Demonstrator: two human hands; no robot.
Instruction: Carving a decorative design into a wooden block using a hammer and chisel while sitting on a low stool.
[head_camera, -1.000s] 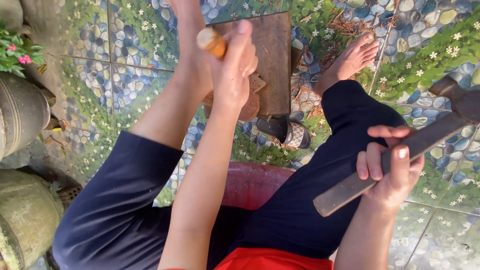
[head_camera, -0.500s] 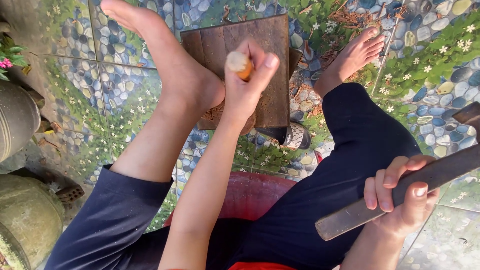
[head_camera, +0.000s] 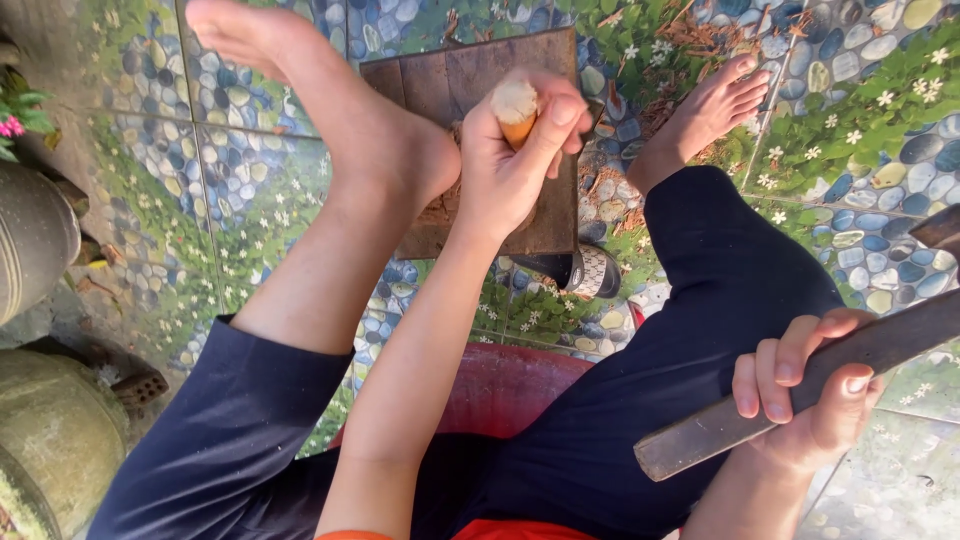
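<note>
Pots: two rounded earthen pots (head_camera: 35, 250) at the left edge, cut off by the frame.
Floor: tiled floor (head_camera: 240, 200) printed with pebbles and small flowers.
Board: dark wooden block (head_camera: 470, 80) lying flat on the floor between the two bare feet; its near part is hidden by the left hand.
Left hand (head_camera: 510, 170): grip clenched around a short pale stick (head_camera: 516, 105) — stood upright on the block, cut end facing the camera, long axis roughly vertical.
Stool: red plastic seat (head_camera: 500, 385), partly visible between the legs.
Right hand (head_camera: 805, 400): grip clenched on the dark handle of a heavy chopping tool (head_camera: 790, 385).
Relation: the stick lies up and to the left of the tool — well apart; the handle slants from lower left to upper right.
Hidden: the tool's head runs out of frame at the right edge, so blade shape cannot be told; the stick's lower end is covered by fingers.
</note>
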